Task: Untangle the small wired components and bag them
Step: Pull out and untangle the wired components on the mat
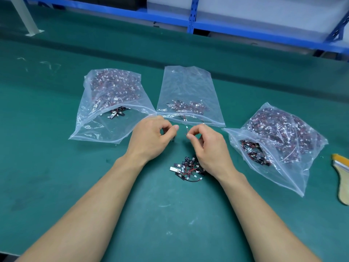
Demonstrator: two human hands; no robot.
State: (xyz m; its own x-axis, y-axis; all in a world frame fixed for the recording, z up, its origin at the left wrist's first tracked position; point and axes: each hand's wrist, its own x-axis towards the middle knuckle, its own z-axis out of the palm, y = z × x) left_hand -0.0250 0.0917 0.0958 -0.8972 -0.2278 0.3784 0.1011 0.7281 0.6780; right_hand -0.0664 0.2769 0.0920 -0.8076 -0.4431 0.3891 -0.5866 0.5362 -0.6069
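Observation:
A small tangled pile of black wired components [186,170] with red wires and white plugs lies on the green table. Above it, my right hand [209,148] pinches one component by its red wire, its white plug [186,127] sticking up. My left hand [153,138] has its fingers curled and seems to hold a dark piece below the fingertips, mostly hidden. Three clear zip bags lie open toward me: a full left bag [98,127], a nearly empty middle bag [188,86] just beyond my hands, and a full right bag [294,167].
A brush with a wooden handle [342,178] lies at the right edge of the table. Blue metal shelving [191,17] runs along the far side. A white post foot [33,32] stands at the far left.

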